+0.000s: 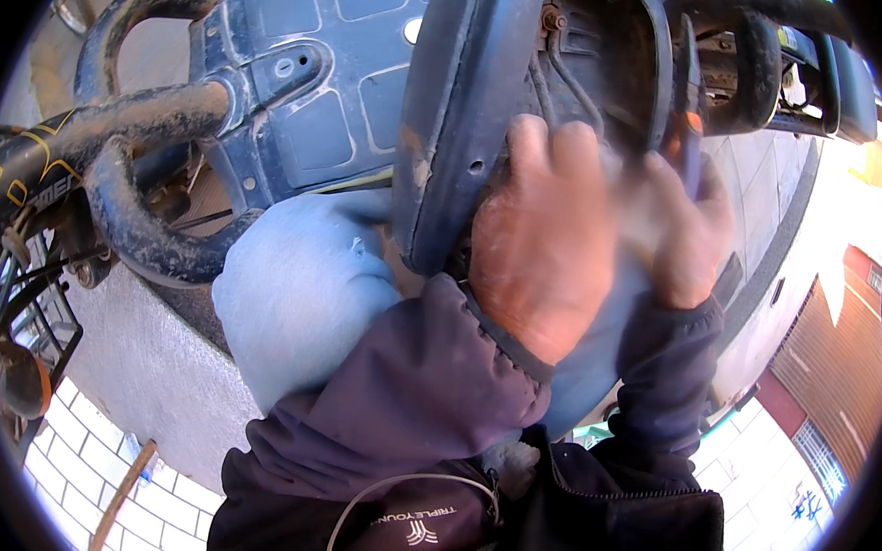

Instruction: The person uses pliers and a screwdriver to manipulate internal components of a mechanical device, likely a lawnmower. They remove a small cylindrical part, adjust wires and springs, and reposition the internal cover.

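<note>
1. The left forearm slants up from the lower left of the frame; its left hand [542,256] is at centre, back toward the camera, knuckles upward and fingers curled. Blur and the hand itself hide whether it grips anything.
2. The right hand [692,239] stands upright right of centre, thumb and fingers partly closed around a slim dark tool [686,94] with an orange patch, pointing upward.
3. The dark seat [447,126] is at upper centre, tipped up, its hollow underside showing just above the left hand.
</note>
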A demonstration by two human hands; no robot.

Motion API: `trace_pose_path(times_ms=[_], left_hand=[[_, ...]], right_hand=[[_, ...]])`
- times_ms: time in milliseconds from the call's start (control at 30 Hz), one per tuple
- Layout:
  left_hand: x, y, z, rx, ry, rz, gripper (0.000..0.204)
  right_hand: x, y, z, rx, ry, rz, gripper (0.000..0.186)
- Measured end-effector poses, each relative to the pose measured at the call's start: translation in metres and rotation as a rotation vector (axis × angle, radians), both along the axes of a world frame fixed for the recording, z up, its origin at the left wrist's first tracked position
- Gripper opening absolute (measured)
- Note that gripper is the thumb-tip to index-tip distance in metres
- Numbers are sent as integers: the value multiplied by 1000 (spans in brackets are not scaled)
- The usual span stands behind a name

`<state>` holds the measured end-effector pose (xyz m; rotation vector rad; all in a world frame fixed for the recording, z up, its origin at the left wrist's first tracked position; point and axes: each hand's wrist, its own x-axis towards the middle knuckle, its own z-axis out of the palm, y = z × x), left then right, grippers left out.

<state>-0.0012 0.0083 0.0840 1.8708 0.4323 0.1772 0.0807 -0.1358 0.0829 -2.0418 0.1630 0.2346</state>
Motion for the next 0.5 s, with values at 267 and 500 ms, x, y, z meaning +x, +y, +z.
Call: trace_pose_path(times_ms=[267, 500], left_hand=[[0, -4, -3, 42, -183, 5, 50], [-4, -1, 8, 100, -130, -56, 55]], right_hand=[[1, 9, -2, -167, -73, 73, 23], [8, 15, -13, -140, -39, 153, 25]])
